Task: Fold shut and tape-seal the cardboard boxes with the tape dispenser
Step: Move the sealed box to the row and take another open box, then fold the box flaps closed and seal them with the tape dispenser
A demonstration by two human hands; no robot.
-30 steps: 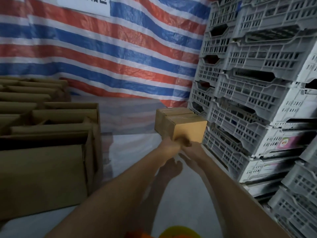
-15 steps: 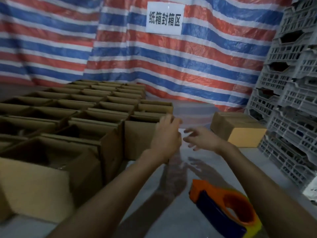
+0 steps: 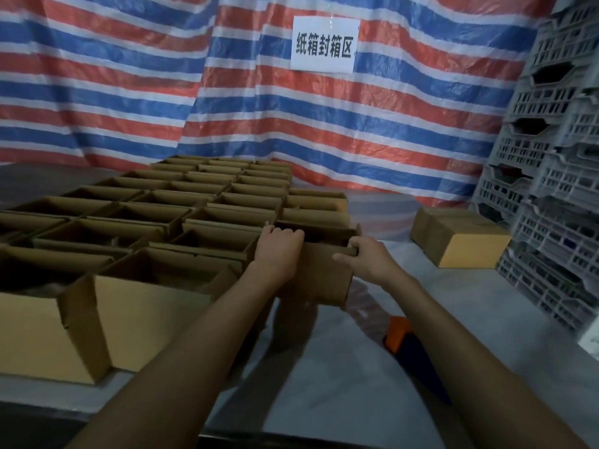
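Several open cardboard boxes (image 3: 181, 222) stand in rows on the table, filling its left half. Both hands are on the open box (image 3: 321, 273) at the right end of the near rows. My left hand (image 3: 280, 246) grips its near-left rim, fingers curled over the edge. My right hand (image 3: 364, 257) grips the near-right corner, thumb and fingers over the rim. A sealed box (image 3: 460, 239) lies apart at the right. The orange and blue tape dispenser (image 3: 411, 348) lies on the table under my right forearm, partly hidden.
Grey plastic crates (image 3: 557, 189) are stacked high along the right side. A striped red, blue and white tarp (image 3: 162, 76) hangs behind, with a white paper sign (image 3: 324, 43). The table (image 3: 366, 409) has a white cover; its front edge is near the bottom.
A second ago both hands held the sealed box by the crates. They let it go, swung left, and now grip the rim of an open box. The view turned left.
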